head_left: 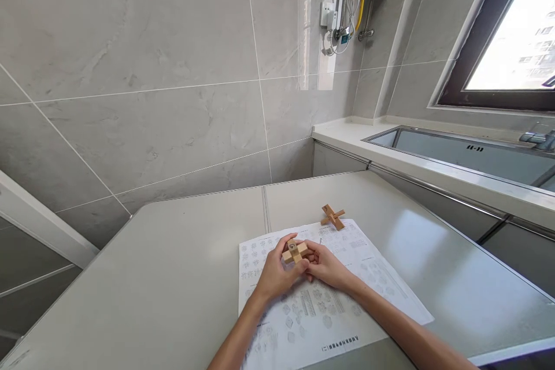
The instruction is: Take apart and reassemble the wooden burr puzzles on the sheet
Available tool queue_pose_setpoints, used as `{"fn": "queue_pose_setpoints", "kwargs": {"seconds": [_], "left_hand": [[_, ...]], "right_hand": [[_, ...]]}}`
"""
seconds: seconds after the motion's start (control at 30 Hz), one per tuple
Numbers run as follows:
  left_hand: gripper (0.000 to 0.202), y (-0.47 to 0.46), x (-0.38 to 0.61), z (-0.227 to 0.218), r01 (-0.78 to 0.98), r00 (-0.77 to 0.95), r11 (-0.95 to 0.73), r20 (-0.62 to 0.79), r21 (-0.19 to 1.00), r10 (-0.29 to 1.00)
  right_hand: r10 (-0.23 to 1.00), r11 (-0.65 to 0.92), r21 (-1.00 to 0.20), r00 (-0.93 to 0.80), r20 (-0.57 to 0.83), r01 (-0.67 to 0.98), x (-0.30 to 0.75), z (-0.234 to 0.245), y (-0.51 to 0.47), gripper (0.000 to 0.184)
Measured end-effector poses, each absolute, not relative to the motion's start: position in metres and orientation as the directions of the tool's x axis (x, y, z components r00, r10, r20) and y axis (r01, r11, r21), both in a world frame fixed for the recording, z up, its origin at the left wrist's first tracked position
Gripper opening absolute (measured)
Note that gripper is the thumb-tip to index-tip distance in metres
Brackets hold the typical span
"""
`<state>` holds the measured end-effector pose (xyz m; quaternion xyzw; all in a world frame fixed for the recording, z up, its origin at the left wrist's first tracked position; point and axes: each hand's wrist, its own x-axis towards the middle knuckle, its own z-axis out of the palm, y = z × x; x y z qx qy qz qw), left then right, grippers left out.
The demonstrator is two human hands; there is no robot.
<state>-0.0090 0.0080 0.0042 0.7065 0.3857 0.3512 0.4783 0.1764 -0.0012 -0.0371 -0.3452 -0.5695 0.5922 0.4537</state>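
Note:
Both my hands meet over a printed instruction sheet [329, 312] lying on a grey table [173, 266]. Between them is a small wooden interlocking puzzle [295, 251] made of light-brown blocks. My left hand [274, 274] curls round its left side, and my right hand [326, 267] grips its right side with closed fingers. A second wooden puzzle, cross-shaped [332, 217], lies by itself at the sheet's far edge, beyond my right hand.
A tiled wall rises behind the table. To the right run a white counter [347, 133] and a steel sink [468, 153] with a tap [540, 139], below a window [515, 34]. A water heater's pipes [355, 11] hang on the far wall.

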Motion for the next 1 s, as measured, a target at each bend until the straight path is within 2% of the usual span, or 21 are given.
{"fn": "queue_pose_setpoints", "kwargs": {"seconds": [0.07, 0.17, 0.27, 0.37, 0.5, 0.73, 1.0], "left_hand": [[0.067, 0.007, -0.007, 0.005, 0.202, 0.456, -0.23, 0.117, 0.952, 0.882], [0.06, 0.006, -0.008, 0.006, 0.142, 0.472, -0.207, 0.117, 0.968, 0.874], [0.056, 0.007, -0.01, 0.004, 0.059, 0.537, -0.113, 0.064, 0.992, 0.841], [0.049, 0.007, -0.012, 0.004, 0.031, 0.594, -0.034, 0.009, 0.999, 0.805], [0.04, 0.006, -0.012, 0.008, 0.036, 0.59, -0.062, 0.029, 0.997, 0.807], [0.039, 0.004, -0.011, 0.018, 0.151, 0.557, -0.312, 0.18, 0.938, 0.811], [0.039, 0.002, -0.012, 0.016, 0.142, 0.536, -0.295, 0.178, 0.945, 0.826]], "right_hand": [[0.919, 0.077, -0.987, -0.373, 0.126, -0.143, 0.176, -0.039, -0.001, 0.037], [0.863, 0.058, -0.992, -0.494, 0.105, -0.109, 0.18, -0.033, -0.003, 0.027], [0.736, -0.013, -0.996, -0.675, 0.048, -0.085, 0.188, -0.026, -0.004, 0.039], [0.649, -0.059, -0.991, -0.759, 0.055, -0.122, 0.192, -0.022, -0.004, 0.047], [0.698, -0.026, -0.993, -0.713, 0.062, -0.111, 0.19, -0.024, -0.004, 0.045], [0.759, 0.03, -0.995, -0.646, 0.085, -0.096, 0.188, -0.031, -0.005, 0.042], [0.78, 0.018, -0.997, -0.623, 0.062, -0.078, 0.185, -0.031, -0.007, 0.042]]}}
